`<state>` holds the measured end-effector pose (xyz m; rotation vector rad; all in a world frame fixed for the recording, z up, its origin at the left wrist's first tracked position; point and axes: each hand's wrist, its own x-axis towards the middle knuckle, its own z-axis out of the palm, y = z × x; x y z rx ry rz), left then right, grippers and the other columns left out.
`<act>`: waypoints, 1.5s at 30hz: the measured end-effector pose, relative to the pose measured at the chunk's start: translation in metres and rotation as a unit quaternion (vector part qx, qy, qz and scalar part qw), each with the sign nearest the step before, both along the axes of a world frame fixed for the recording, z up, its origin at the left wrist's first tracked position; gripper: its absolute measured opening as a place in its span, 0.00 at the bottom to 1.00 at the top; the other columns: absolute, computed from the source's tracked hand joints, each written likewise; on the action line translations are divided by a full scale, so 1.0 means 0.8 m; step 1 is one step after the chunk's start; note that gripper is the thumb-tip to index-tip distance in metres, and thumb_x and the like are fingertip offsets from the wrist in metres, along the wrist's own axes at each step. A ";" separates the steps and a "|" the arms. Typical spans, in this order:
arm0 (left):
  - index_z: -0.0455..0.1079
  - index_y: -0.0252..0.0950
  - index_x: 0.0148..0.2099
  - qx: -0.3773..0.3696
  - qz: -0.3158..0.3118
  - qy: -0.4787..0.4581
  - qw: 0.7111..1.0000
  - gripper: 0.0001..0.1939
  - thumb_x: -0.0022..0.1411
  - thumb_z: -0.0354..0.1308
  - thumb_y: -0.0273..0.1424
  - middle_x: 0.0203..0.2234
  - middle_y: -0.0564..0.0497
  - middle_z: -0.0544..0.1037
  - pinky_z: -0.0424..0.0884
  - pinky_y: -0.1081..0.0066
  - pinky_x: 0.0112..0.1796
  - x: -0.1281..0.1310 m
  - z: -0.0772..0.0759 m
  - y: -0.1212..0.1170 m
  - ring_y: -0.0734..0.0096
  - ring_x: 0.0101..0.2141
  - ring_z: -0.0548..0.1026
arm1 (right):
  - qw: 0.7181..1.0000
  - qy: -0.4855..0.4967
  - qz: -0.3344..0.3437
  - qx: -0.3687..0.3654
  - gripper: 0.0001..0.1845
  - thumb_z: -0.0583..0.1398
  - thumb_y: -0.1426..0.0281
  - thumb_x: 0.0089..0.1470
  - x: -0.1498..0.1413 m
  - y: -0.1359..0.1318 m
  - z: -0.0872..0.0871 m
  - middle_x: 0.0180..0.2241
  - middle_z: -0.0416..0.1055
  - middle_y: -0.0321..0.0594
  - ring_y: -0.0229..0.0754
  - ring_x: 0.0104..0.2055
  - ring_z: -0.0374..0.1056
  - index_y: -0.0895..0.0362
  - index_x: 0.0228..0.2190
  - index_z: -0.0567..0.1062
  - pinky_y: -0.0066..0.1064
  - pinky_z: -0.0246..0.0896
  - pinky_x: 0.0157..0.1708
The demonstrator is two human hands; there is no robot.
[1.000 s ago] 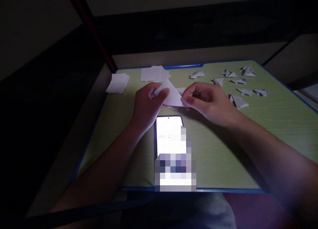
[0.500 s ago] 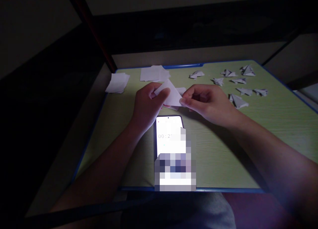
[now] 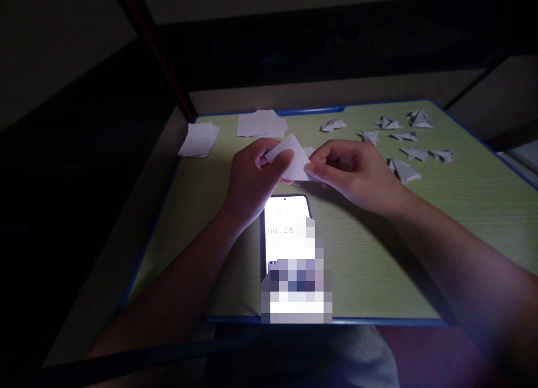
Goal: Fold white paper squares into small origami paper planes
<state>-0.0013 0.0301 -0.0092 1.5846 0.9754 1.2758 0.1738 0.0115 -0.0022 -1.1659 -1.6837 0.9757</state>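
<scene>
A small folded sheet of white paper is held up above the table between both hands, its peak pointing away from me. My left hand pinches it with the thumb flat across its face and the fingers behind. The thumb and fingers of my right hand grip its lower right corner. Part of the paper's underside is hidden by my fingers. Just below the hands lies a lit phone showing 00:28, its lower part pixelated.
Stacks of white paper lie at the back, one by the left corner and one farther right. Several folded paper figures are spread over the table's right back. The green table has a blue edge; dark walls stand behind and left.
Both hands keep their hold, and the paper has shifted slightly to the right with my left hand. The phone's display now reads 00:28.
</scene>
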 end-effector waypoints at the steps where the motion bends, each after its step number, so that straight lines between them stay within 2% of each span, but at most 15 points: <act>1: 0.67 0.35 0.30 0.003 -0.003 0.002 1.000 0.05 0.59 0.59 0.28 0.22 0.54 0.75 0.70 0.81 0.21 0.000 0.001 -0.001 0.77 0.24 0.76 | 1.000 -0.002 -0.002 0.000 0.09 0.66 0.66 0.50 0.000 0.000 0.000 0.22 0.66 0.33 0.33 0.22 0.57 0.56 0.24 0.72 0.30 0.48 0.21; 10: 0.66 0.35 0.30 0.000 -0.006 0.028 1.000 0.06 0.60 0.58 0.28 0.22 0.53 0.75 0.71 0.80 0.22 -0.001 0.005 -0.002 0.76 0.25 0.76 | 1.000 0.006 -0.005 -0.005 0.10 0.67 0.65 0.48 0.001 0.001 -0.003 0.22 0.67 0.33 0.33 0.21 0.57 0.57 0.25 0.73 0.30 0.46 0.20; 21: 0.66 0.37 0.31 -0.003 0.004 0.053 0.999 0.06 0.61 0.58 0.30 0.23 0.52 0.76 0.71 0.79 0.23 -0.001 0.004 -0.005 0.75 0.26 0.76 | 1.000 0.000 -0.014 -0.004 0.14 0.68 0.60 0.47 -0.002 -0.003 0.007 0.20 0.66 0.33 0.34 0.22 0.56 0.55 0.23 0.72 0.30 0.46 0.19; 33: 0.67 0.36 0.31 -0.008 0.002 0.045 0.999 0.06 0.60 0.58 0.29 0.22 0.53 0.75 0.70 0.79 0.22 -0.001 0.003 -0.004 0.76 0.23 0.75 | 1.000 -0.002 -0.006 -0.003 0.10 0.66 0.66 0.49 0.000 -0.001 0.003 0.22 0.64 0.34 0.34 0.22 0.54 0.55 0.24 0.71 0.32 0.45 0.21; 45: 0.67 0.36 0.31 -0.014 0.007 0.042 0.999 0.05 0.59 0.58 0.30 0.22 0.53 0.76 0.70 0.79 0.21 0.000 0.004 -0.004 0.76 0.24 0.75 | 1.000 0.009 -0.005 -0.001 0.10 0.67 0.65 0.48 0.000 -0.003 0.004 0.22 0.64 0.34 0.35 0.22 0.54 0.54 0.24 0.71 0.32 0.46 0.20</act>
